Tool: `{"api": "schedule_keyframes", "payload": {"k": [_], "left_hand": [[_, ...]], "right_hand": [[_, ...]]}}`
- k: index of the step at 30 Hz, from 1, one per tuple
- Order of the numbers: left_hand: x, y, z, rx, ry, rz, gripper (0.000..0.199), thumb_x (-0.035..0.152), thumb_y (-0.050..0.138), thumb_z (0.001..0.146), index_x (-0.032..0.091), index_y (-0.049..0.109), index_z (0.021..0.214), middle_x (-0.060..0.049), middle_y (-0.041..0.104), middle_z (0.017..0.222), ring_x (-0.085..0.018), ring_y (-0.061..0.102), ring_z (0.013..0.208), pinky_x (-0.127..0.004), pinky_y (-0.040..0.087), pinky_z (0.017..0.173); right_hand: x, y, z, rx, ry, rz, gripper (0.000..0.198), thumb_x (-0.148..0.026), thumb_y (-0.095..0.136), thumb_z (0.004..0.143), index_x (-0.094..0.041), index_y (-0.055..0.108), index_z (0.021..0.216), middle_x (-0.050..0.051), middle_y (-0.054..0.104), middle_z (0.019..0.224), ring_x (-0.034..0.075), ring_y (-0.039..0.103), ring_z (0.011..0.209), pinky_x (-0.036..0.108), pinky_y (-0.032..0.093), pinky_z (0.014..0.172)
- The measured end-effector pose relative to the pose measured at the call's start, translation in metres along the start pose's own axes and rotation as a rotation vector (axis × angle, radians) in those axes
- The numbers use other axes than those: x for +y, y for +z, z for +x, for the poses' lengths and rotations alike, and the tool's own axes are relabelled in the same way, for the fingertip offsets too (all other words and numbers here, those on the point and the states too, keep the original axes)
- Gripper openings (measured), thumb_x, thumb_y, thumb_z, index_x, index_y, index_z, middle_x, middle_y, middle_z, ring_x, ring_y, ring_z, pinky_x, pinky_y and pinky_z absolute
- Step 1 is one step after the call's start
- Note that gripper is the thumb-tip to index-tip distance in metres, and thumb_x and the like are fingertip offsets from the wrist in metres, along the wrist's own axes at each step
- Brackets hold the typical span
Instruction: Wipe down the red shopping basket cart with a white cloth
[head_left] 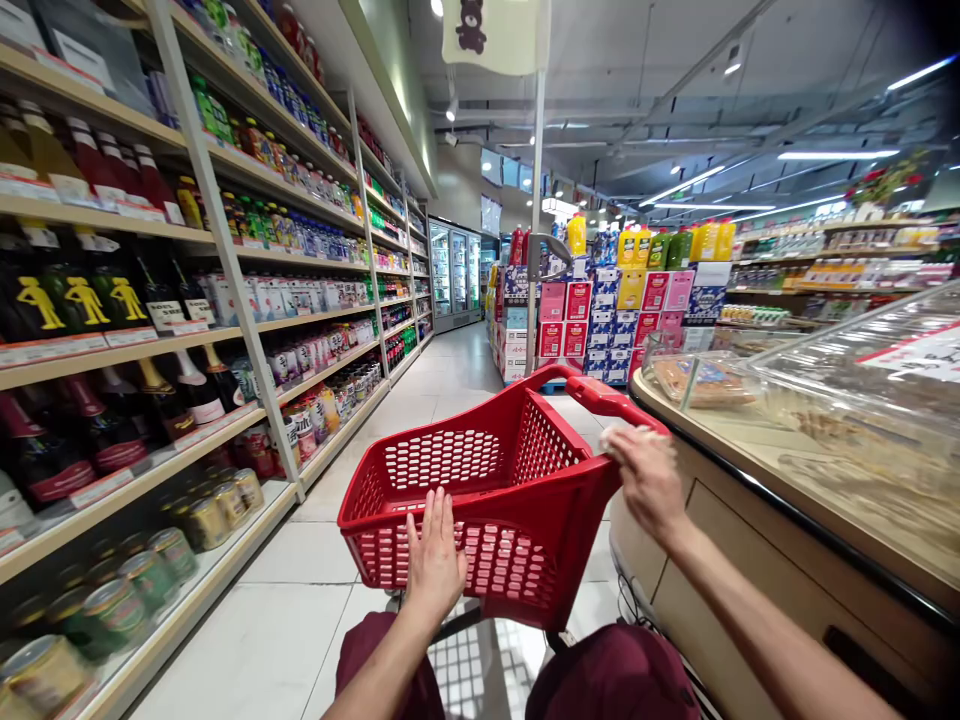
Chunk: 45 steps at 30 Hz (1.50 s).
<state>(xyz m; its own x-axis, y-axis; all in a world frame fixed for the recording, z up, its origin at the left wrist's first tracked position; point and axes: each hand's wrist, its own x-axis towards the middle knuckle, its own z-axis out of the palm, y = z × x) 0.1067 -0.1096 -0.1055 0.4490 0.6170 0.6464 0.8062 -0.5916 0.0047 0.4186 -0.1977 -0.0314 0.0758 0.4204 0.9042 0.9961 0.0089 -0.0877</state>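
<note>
The red plastic shopping cart with perforated walls (559,500) stands, in the head view, on the pale tiled floor (277,630), between the left edge, lined by tall beige shelving (247,270), and the right edge, where a rounded beige counter with a dark rim (750,530) rises. Its long axis runs across the view, basket nose to the left, red bar handle (607,400) to the right. The 2 hands touch it at different places: the right hand (651,482) is nearer the handle, at its near end, and the left hand (435,570) is nearer the nose, on the near wall. The right fingers are curled, pinching a crumpled white cloth or tissue (613,438) against the red plastic. The left fingers lie extended and close together, flat against the wall, clasping nothing visible.
</note>
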Motion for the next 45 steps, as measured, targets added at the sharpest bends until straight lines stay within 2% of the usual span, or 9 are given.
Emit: {"api": "schedule_keyframes", "payload": {"k": [4,10,15,21,26,32,38,42,45], "left_hand": [[-0.005,0.0,-0.001,-0.017,0.037,0.005,0.077,0.01,0.043,0.065,0.01,0.016,0.137,-0.013,0.028,0.141,-0.024,0.02,0.132,-0.051,0.017,0.106],[-0.008,0.002,-0.003,-0.06,0.038,0.019,0.074,0.012,0.043,0.067,0.008,0.017,0.136,-0.012,0.024,0.143,-0.024,0.015,0.133,-0.052,0.013,0.106],[-0.006,0.001,-0.003,-0.068,0.031,0.014,0.073,0.011,0.041,0.068,0.009,0.018,0.137,-0.011,0.024,0.143,-0.023,0.015,0.133,-0.051,0.013,0.106],[-0.004,-0.002,-0.004,-0.078,-0.004,-0.001,0.075,0.012,0.043,0.067,0.008,0.016,0.137,-0.012,0.024,0.143,-0.024,0.014,0.133,-0.052,0.012,0.106],[-0.007,-0.003,-0.004,-0.083,0.046,-0.012,0.075,0.011,0.042,0.066,0.009,0.016,0.137,-0.012,0.025,0.143,-0.024,0.016,0.133,-0.053,0.011,0.106],[-0.009,-0.006,-0.014,-0.056,0.05,-0.019,0.077,0.009,0.043,0.067,0.008,0.011,0.137,-0.014,0.023,0.143,-0.025,0.014,0.133,-0.053,0.013,0.105],[-0.039,-0.007,-0.046,-0.026,0.068,0.004,0.075,0.006,0.039,0.07,0.01,0.008,0.138,-0.015,0.025,0.142,-0.024,0.015,0.133,-0.053,0.014,0.105],[-0.059,-0.007,-0.062,0.001,-0.046,-0.061,0.073,0.005,0.039,0.07,0.01,0.012,0.138,-0.016,0.026,0.142,-0.025,0.017,0.132,-0.053,0.015,0.105],[-0.068,-0.007,-0.072,-0.006,-0.17,-0.213,0.07,0.005,0.039,0.069,0.013,0.021,0.136,-0.015,0.029,0.141,-0.024,0.022,0.131,-0.053,0.015,0.105]], "right_hand": [[-0.047,0.013,-0.017,-0.135,-0.248,0.079,0.042,-0.009,0.035,0.083,-0.021,0.051,0.12,0.006,0.05,0.127,0.019,0.039,0.122,0.041,0.031,0.102],[-0.036,0.02,-0.069,0.06,-0.074,0.15,0.052,-0.006,0.036,0.083,-0.025,0.038,0.131,0.004,0.037,0.137,0.023,0.031,0.127,0.048,0.03,0.104],[-0.053,0.02,-0.129,-0.148,-0.152,0.189,0.052,-0.006,0.032,0.084,-0.028,0.038,0.13,0.001,0.046,0.131,0.018,0.042,0.121,0.038,0.042,0.098],[-0.049,0.015,-0.096,0.109,-0.043,0.226,0.049,-0.007,0.04,0.083,-0.028,0.043,0.127,0.004,0.046,0.131,0.023,0.041,0.121,0.046,0.037,0.1],[-0.075,0.037,-0.128,-0.182,-0.239,0.269,0.045,-0.011,0.036,0.085,-0.027,0.044,0.126,0.004,0.056,0.119,0.017,0.048,0.114,0.032,0.05,0.085],[-0.117,0.059,-0.091,0.004,-0.122,0.345,0.048,-0.01,0.039,0.084,-0.024,0.039,0.13,0.009,0.046,0.129,0.023,0.04,0.12,0.046,0.041,0.095],[-0.156,0.085,-0.112,-0.17,-0.308,0.333,0.045,-0.011,0.037,0.085,-0.023,0.042,0.128,0.008,0.055,0.119,0.02,0.046,0.114,0.037,0.048,0.088],[-0.188,0.094,-0.083,-0.152,-0.264,0.418,0.046,-0.01,0.035,0.085,-0.021,0.039,0.13,0.01,0.046,0.129,0.022,0.037,0.122,0.043,0.038,0.098],[-0.211,0.106,-0.081,-0.213,-0.28,0.481,0.043,-0.01,0.038,0.085,-0.023,0.045,0.126,0.008,0.053,0.121,0.02,0.043,0.117,0.04,0.042,0.095]]}}
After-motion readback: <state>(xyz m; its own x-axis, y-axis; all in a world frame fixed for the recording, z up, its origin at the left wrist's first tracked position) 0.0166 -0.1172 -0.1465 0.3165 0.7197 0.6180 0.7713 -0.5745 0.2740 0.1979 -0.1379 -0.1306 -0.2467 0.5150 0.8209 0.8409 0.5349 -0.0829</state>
